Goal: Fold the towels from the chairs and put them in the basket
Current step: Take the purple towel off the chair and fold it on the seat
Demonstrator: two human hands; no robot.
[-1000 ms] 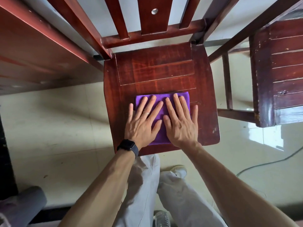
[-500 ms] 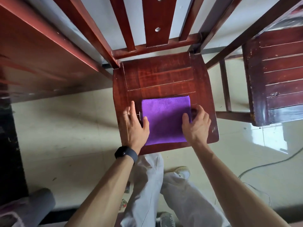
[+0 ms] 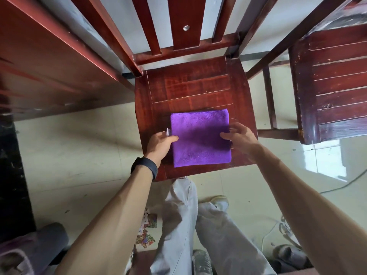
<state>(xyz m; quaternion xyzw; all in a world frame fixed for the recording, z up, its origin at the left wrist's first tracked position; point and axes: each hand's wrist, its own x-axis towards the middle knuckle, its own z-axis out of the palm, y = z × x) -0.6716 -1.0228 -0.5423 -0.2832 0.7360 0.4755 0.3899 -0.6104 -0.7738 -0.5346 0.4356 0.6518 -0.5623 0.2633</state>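
Note:
A purple towel, folded into a neat square, lies on the front half of a dark red wooden chair seat. My left hand pinches its left edge, thumb on top and fingers tucked under, beside a small white tag. On the opposite side my right hand pinches the right edge the same way. No basket is in view.
A second wooden chair stands at the right. A reddish tabletop juts in from the left. Pale tiled floor surrounds the chair, with a cable at the right and a grey roll at bottom left.
Both hands went from pressing flat on top of the towel to its left and right sides, where they now pinch the edges. The view shifted slightly.

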